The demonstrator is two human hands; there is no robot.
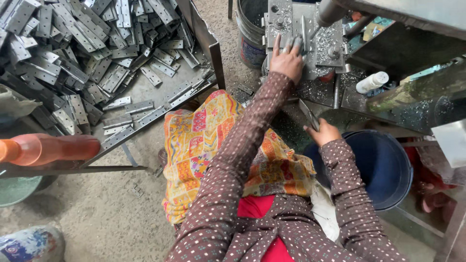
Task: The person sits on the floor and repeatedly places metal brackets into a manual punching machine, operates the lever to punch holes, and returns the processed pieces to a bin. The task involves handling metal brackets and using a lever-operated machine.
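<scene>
My left hand [286, 59] reaches forward and presses its fingers flat on a metal hinge strip [302, 30] lying on the machine bed [323, 46] under a grey cylinder. My right hand [323, 132] sits lower, above a dark blue bucket [383, 167], and grips one flat metal hinge piece [308, 113] that points up and to the left. Both arms wear brown dotted sleeves. A bright patterned cloth [204, 145] covers my lap.
A big heap of grey metal hinges [73, 53] fills a tray on the left. An orange handle [43, 148] juts in at left. A dark bucket [252, 29] stands behind the machine; a white bottle [373, 81] lies at right among metal shavings.
</scene>
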